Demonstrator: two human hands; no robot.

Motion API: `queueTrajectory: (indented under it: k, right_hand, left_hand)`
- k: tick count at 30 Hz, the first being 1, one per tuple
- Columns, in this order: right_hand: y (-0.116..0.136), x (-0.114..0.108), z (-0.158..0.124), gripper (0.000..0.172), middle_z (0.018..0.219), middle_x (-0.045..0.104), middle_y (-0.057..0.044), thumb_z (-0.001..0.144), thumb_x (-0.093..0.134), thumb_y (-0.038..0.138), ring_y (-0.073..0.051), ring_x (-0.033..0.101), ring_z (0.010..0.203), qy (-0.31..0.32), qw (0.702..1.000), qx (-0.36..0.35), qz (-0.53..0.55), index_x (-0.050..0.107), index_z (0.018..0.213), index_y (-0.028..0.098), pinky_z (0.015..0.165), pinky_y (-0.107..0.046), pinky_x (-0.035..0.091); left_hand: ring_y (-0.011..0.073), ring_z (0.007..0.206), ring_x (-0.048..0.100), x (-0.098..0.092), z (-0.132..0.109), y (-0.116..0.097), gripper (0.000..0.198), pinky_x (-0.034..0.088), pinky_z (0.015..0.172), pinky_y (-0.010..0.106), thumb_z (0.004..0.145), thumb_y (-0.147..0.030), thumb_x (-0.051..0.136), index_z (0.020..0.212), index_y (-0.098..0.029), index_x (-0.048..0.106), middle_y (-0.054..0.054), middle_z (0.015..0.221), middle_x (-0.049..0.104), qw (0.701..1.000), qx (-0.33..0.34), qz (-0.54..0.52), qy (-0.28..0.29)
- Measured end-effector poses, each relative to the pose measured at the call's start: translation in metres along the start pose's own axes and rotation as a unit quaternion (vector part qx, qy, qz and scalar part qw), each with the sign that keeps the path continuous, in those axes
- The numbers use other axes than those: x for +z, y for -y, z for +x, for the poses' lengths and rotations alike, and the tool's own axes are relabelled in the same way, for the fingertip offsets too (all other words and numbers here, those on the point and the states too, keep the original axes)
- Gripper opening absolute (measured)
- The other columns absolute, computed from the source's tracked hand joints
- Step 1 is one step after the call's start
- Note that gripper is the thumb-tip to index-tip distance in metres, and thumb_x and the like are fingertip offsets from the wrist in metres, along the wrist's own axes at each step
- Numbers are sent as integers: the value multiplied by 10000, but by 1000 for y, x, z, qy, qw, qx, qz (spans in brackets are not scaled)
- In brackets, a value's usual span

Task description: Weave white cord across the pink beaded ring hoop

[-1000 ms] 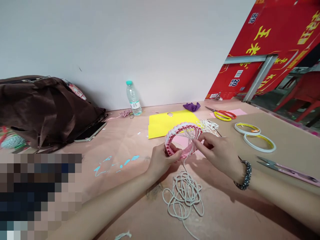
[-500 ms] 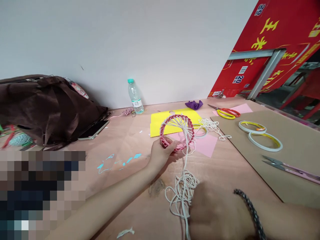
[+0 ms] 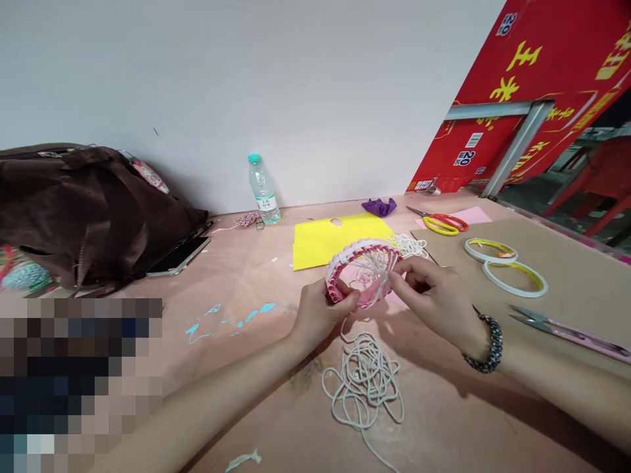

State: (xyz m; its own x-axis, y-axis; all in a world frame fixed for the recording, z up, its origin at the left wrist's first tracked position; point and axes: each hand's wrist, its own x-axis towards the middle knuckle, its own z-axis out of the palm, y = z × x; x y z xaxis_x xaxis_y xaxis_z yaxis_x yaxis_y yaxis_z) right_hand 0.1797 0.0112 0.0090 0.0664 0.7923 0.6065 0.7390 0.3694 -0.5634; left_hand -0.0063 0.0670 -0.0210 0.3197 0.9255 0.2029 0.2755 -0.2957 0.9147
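Observation:
A pink-and-white ring (image 3: 340, 259) wound with cord is held above the table, tilted, with white strands stretched across its inside. My left hand (image 3: 323, 312) grips its lower left edge, thumb in front. At the ring's right side, my right hand (image 3: 434, 299) is closed, thumb and index finger pinching the white cord near the gathered strands. From the ring, cord runs down to a loose white heap (image 3: 367, 378) on the table below. Yellow card (image 3: 315, 243) with a round hole and some pink paper lie behind the ring.
A brown bag (image 3: 89, 217) and a phone (image 3: 180, 256) are at left. A water bottle (image 3: 263, 194) and purple cloth (image 3: 379, 207) stand near the wall. Right: red-yellow scissors (image 3: 441, 226), tape rolls (image 3: 515, 279) and pink-handled scissors (image 3: 572, 332) on brown board (image 3: 532, 355).
My right hand has risen from the cord heap at the lower front to the ring's right side. The ring has tipped flatter, and the cord once pulled down toward the front now hangs slack.

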Motion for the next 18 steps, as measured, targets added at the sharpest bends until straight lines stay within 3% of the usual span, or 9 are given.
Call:
queueTrajectory:
  k: [3, 5, 7, 9, 12, 14, 15, 18]
  right_hand:
    - [11, -1, -2, 142, 467, 463, 69, 816, 549, 223, -68, 405, 405, 0, 999, 1, 41, 536, 676, 198, 410, -193, 309]
    - [22, 0, -13, 128, 474, 470, 71, 803, 533, 173, -59, 408, 408, 35, 997, -12, 69, 529, 677, 192, 408, -174, 315]
    - [34, 4, -33, 135, 498, 512, 60, 797, 498, 137, -58, 423, 421, 137, 983, -89, 84, 528, 676, 189, 425, -170, 335]
    - [44, 11, -58, 200, 494, 531, 55, 800, 482, 138, -60, 413, 418, 248, 941, -213, 91, 499, 610, 196, 432, -178, 334]
    - [48, 19, -83, 367, 391, 450, 70, 822, 515, 198, -60, 336, 362, 289, 898, -312, 110, 382, 481, 194, 395, -196, 283]
    - [42, 21, -80, 345, 403, 463, 63, 846, 507, 232, -71, 350, 369, 265, 913, -291, 108, 416, 514, 205, 405, -211, 297]
    - [37, 20, -73, 295, 430, 486, 57, 858, 498, 244, -77, 374, 382, 233, 934, -248, 106, 462, 568, 210, 415, -215, 311]
    - [19, 15, -38, 137, 469, 494, 61, 861, 526, 269, -81, 412, 407, 92, 988, -48, 111, 558, 752, 192, 418, -208, 323]
  left_hand:
    - [93, 500, 494, 1, 0, 2, 174, 357, 493, 200, 709, -258, 650, 596, -150, 574, -17, 524, 581, 1000, 4, -10, -5]
    - [87, 498, 491, 2, 1, 3, 180, 357, 487, 191, 708, -257, 656, 601, -149, 561, -23, 523, 570, 999, -1, -34, -12]
    - [82, 483, 491, 2, 2, 3, 202, 360, 471, 184, 707, -267, 663, 602, -149, 537, -31, 511, 553, 997, -23, -67, -17]
    - [89, 463, 503, 2, 5, 3, 229, 377, 451, 186, 698, -291, 674, 609, -153, 514, -35, 499, 542, 992, -58, -108, -19]
    - [102, 429, 513, 1, 8, 4, 270, 402, 414, 202, 665, -333, 700, 633, -162, 494, -44, 498, 530, 980, -99, -172, -36]
    - [106, 423, 521, 0, 10, 4, 286, 418, 410, 212, 651, -352, 711, 647, -160, 499, -40, 512, 541, 975, -107, -190, -35]
    - [108, 429, 527, 0, 10, 4, 287, 426, 419, 215, 651, -357, 713, 655, -157, 506, -34, 520, 552, 975, -103, -192, -30]
    - [102, 448, 525, 0, 9, 3, 271, 419, 447, 207, 651, -336, 720, 659, -154, 519, -32, 514, 560, 982, -81, -168, -19]
